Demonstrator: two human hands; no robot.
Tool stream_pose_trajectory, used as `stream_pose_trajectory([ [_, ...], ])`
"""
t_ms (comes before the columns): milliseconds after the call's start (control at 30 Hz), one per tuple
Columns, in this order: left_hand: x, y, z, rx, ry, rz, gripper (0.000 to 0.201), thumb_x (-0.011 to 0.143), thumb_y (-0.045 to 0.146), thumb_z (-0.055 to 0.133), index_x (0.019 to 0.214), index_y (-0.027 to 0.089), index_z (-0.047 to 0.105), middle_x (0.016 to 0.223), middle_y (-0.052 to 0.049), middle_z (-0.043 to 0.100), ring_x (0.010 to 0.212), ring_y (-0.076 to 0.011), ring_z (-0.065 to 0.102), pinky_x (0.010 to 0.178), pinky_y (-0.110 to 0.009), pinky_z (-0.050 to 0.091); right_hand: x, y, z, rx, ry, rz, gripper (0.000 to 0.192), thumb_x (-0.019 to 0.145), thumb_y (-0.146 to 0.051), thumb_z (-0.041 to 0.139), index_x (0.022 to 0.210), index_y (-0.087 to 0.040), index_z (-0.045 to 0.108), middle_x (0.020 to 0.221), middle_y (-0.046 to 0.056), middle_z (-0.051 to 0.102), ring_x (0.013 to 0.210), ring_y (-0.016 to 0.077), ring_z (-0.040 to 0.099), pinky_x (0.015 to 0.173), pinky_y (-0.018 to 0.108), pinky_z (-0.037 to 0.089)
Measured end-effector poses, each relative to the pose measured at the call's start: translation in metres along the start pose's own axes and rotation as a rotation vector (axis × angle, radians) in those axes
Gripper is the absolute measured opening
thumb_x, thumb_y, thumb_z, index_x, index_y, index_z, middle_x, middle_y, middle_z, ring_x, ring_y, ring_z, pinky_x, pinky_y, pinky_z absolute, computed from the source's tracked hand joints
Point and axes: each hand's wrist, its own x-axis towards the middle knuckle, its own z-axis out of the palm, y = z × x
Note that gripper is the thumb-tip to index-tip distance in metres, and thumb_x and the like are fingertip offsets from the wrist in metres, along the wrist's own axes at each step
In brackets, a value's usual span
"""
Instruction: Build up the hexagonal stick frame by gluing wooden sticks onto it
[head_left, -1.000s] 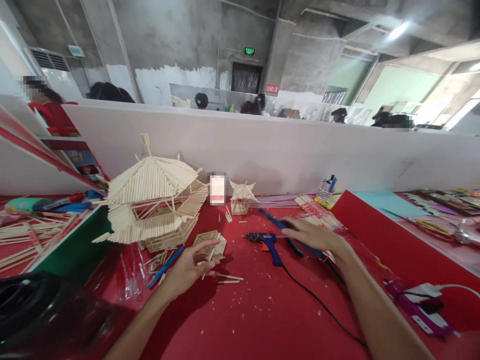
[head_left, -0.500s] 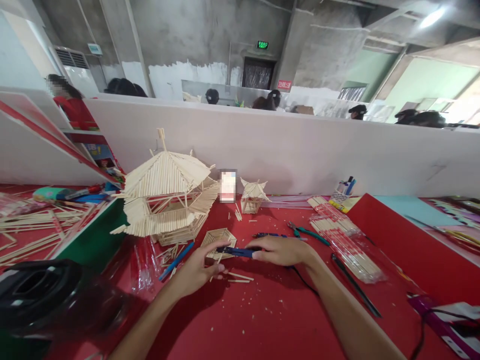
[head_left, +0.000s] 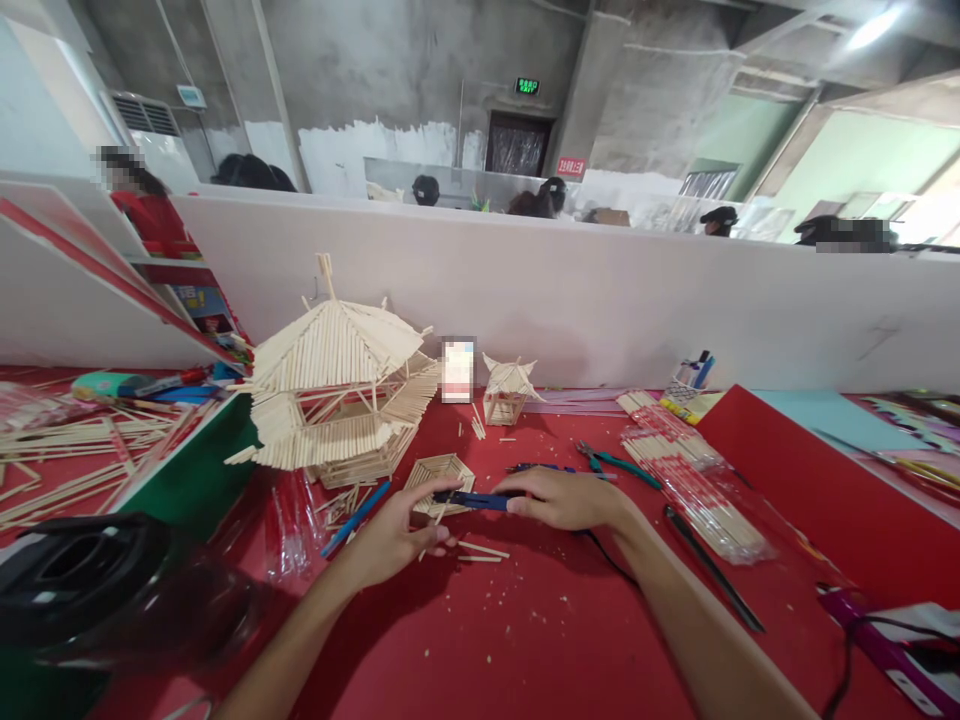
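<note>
My right hand point(head_left: 559, 498) is closed around a slim dark blue tool point(head_left: 484, 501), whose dark tip points left. My left hand point(head_left: 401, 528) pinches a thin wooden stick point(head_left: 439, 515), with its index finger stretched near the tool's tip. Just behind that hand lies a small hexagonal frame of sticks point(head_left: 444, 468), partly hidden by the fingers. Two loose sticks point(head_left: 484, 556) lie on the red tabletop point(head_left: 510, 635) just in front. At the back left stands a large stick pavilion point(head_left: 337, 380); a smaller stick pavilion point(head_left: 508, 388) is near the partition.
Green-handled pliers point(head_left: 622, 465) and packs of sticks point(head_left: 701, 495) lie to the right. A long black tool point(head_left: 712, 570) is beside them. A blue pen point(head_left: 356, 518) lies left of my left hand. A dark container point(head_left: 112, 590) stands front left. The white partition point(head_left: 600, 300) closes the back.
Both hands, the stick and the blue tool keep almost the same pose. The whole view has shifted very slightly.
</note>
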Motion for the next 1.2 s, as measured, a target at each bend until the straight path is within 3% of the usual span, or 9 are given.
stream_pose_trajectory([
  [333,-0.0019,0.0023,-0.0016,0.055,0.004,-0.004,0.066,0.084,0.035,0.069,0.144,0.023,0.044,0.083,-0.005,0.072,0.076,-0.0176,0.068,0.068,-0.029,0.051,0.0032,0.0017,0.0022,0.036,0.002,-0.023,0.035,0.1,-0.034,0.042,0.123,-0.019,0.064,0.124,0.011,0.067,0.111,0.0249,0.062,0.095,0.035,0.045],
  [600,-0.0004,-0.0006,-0.0027,-0.009,-0.003,-0.003,0.069,0.079,0.036,0.074,0.141,0.022,0.047,0.083,-0.004,0.071,0.084,-0.0213,0.069,0.074,-0.033,0.055,0.0047,0.0022,0.0034,0.054,-0.003,-0.041,0.037,0.101,-0.035,0.041,0.125,-0.018,0.063,0.123,0.012,0.067,0.111,0.0245,0.062,0.096,0.036,0.045],
  [1200,-0.0015,0.003,-0.0033,-0.036,-0.009,-0.037,0.065,0.08,0.032,0.072,0.139,0.021,0.048,0.082,-0.002,0.069,0.082,-0.0197,0.07,0.074,-0.032,0.055,0.0053,-0.0009,0.0035,0.042,-0.008,-0.041,0.036,0.101,-0.032,0.04,0.126,-0.018,0.062,0.124,0.011,0.067,0.111,0.0243,0.062,0.096,0.036,0.045],
])
